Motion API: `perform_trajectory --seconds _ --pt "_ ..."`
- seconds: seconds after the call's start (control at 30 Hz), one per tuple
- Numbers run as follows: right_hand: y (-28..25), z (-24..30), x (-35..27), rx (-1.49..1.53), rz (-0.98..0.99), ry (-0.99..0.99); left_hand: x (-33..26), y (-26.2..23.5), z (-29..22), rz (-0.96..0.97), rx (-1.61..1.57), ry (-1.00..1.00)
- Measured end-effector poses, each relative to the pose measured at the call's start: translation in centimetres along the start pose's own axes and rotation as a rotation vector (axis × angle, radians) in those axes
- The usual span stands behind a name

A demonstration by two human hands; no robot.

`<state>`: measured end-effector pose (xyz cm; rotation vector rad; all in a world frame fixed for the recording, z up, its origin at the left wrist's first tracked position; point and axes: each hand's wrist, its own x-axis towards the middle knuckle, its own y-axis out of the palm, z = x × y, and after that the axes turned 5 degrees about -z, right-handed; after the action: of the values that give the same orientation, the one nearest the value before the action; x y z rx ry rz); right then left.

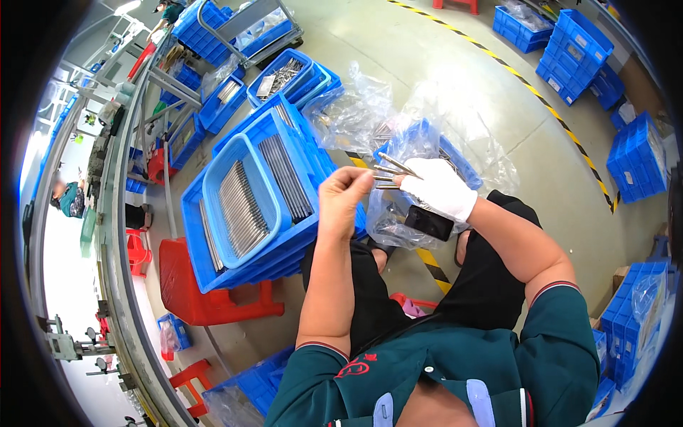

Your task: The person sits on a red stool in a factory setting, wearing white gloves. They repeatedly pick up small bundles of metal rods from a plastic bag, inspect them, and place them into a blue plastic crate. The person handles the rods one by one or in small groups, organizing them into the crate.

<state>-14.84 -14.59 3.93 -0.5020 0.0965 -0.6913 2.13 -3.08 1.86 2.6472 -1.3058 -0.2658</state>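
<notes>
My right hand (440,188), in a white glove, holds several slim metal rods (391,171) that fan out toward the left. My bare left hand (344,193) is closed in a pinch at the left end of one of these rods. Beneath the gloved hand, a dark phone (429,223) lies on clear plastic. To the left, a light blue basket (208,186) holds a row of similar metal rods (242,206). It rests on a larger blue crate (193,238), where more rods lie on both sides of the basket.
A red stool (186,285) stands by the stacked crates. Plastic bags (356,99) surround a blue bin (462,167) ahead of me. More blue crates (573,53) line the right side. A long metal workbench frame (117,235) runs along the left, with people beyond.
</notes>
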Motion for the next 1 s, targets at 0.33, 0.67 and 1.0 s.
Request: perform_trajectory --seconds 0.33,0.67,1.0 --pt "-0.1 0.1 0.2 -0.057 0.122 -0.058 0.2 -0.1 0.0 0.077 -0.033 -0.063" --pt "0.3 0.1 -0.3 -0.129 0.131 -0.035 0.1 -0.3 -0.1 0.122 0.011 -0.098" --pt "0.3 -0.9 0.3 -0.098 0.170 -0.071 0.6 -1.2 -0.6 0.053 0.034 -0.034"
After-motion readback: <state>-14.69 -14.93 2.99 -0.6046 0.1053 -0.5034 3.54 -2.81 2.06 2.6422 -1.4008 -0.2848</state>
